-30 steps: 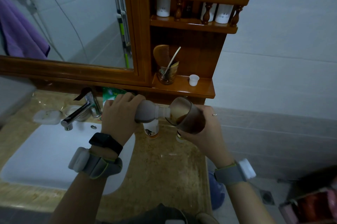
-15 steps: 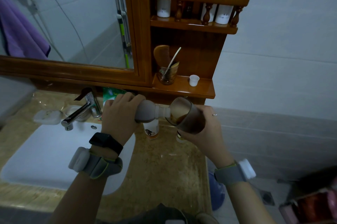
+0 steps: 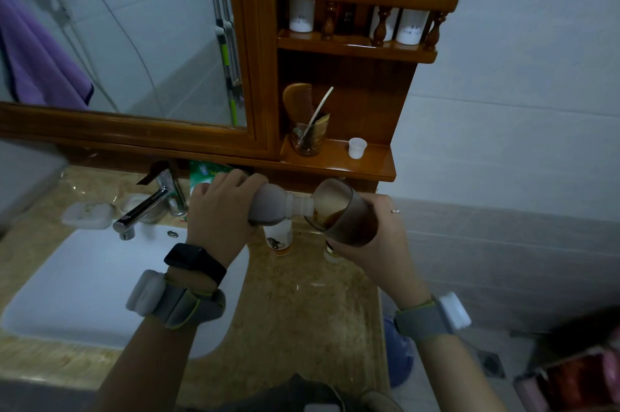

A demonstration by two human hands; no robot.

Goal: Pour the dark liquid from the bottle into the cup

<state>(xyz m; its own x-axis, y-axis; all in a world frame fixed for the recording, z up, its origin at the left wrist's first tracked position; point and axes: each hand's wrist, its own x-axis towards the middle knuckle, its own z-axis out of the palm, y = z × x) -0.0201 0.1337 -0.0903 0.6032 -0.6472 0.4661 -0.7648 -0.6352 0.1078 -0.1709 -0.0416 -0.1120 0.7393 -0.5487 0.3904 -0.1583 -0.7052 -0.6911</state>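
The left hand (image 3: 218, 210), at the centre of the frame, curls its fingers and thumb round the base end of a frosted grey plastic bottle (image 3: 270, 206). The bottle lies nearly level, its pale neck pointing right. The neck meets the rim of a smoky brown translucent cup (image 3: 350, 215), which is tilted with its opening toward the bottle. The right hand (image 3: 385, 237), just right of centre, wraps round the cup's wall and base from beneath. A pool of dark liquid (image 3: 330, 219) sits in the cup's lower side. Both forearms rise from the bottom edge, each wrist in a grey band, and the left also wears a black watch (image 3: 194, 262). Beneath the hands lies a beige marbled countertop (image 3: 302, 317), where a small white bottle with an orange base (image 3: 278, 240) stands under the grey bottle. A white sink basin (image 3: 77, 284) fills the lower left, with a chrome tap (image 3: 144, 208) above it. A glossy wooden shelf (image 3: 375, 166) above the hands bears a little white cap (image 3: 356, 147).
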